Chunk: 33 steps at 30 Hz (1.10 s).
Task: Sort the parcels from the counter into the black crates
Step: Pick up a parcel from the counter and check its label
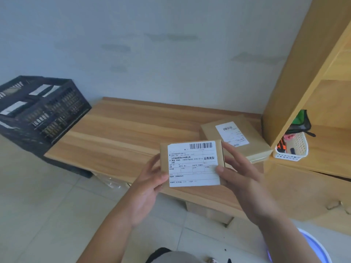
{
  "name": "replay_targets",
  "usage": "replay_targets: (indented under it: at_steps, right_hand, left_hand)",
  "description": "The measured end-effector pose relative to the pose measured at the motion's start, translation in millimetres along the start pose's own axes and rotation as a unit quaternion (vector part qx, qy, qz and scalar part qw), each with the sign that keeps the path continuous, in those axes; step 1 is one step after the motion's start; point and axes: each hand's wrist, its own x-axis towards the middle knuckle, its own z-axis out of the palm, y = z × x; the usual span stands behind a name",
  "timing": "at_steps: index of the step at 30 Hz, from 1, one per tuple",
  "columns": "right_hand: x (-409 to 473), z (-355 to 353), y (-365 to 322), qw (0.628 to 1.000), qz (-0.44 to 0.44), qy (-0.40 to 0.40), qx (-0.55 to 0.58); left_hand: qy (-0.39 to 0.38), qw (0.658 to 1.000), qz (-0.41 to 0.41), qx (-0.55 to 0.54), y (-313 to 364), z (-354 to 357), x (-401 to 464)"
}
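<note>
Head view showed both hands' fingers (223,149) pinching the parcel (191,164) by its edges; it could slip before reaching the crates (43,111).

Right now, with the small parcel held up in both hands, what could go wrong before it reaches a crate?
1. The left hand and right hand hold the small parcel only by its edges, so it might slip.
2. The black crates sit far to the left; the carry might clip the counter.
3. The second parcel could be forgotten.
</note>
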Motion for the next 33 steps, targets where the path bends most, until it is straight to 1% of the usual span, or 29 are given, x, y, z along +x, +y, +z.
replay_targets:
  at_steps: [5,10,15,20,26,29,33]
  right_hand:
    - [-3.0,38.8,-3.7,1.000,-0.010,-0.016,0.004]
    - [-0.1,108.5,8.0,0.998,0.006,-0.055,-0.007]
    - [6.2,223.9,29.8,0.989,0.042,-0.140,-0.027]
    - [7.8,344.5,57.8,0.974,0.069,-0.214,-0.020]
    - [17.2,454.4,79.0,0.953,0.089,-0.284,-0.048]
    - [35.2,494.7,79.5,0.946,0.082,-0.306,-0.065]
    - [73.4,542.9,90.2,0.939,0.089,-0.325,-0.072]
  left_hand:
    - [-0.016,0.998,0.059,-0.020,18.3,-33.5,-12.5]
    - [0.030,0.997,0.072,-0.013,26.0,-94.0,-47.8]
    - [0.137,0.988,0.059,-0.029,25.7,-191.8,-110.6]
    - [0.239,0.967,0.069,-0.045,23.1,-286.2,-183.3]
    - [0.308,0.946,0.079,-0.058,30.4,-369.2,-235.9]
    - [0.330,0.938,0.087,-0.062,43.6,-401.8,-241.7]
    - [0.361,0.925,0.094,-0.072,53.8,-446.4,-228.7]
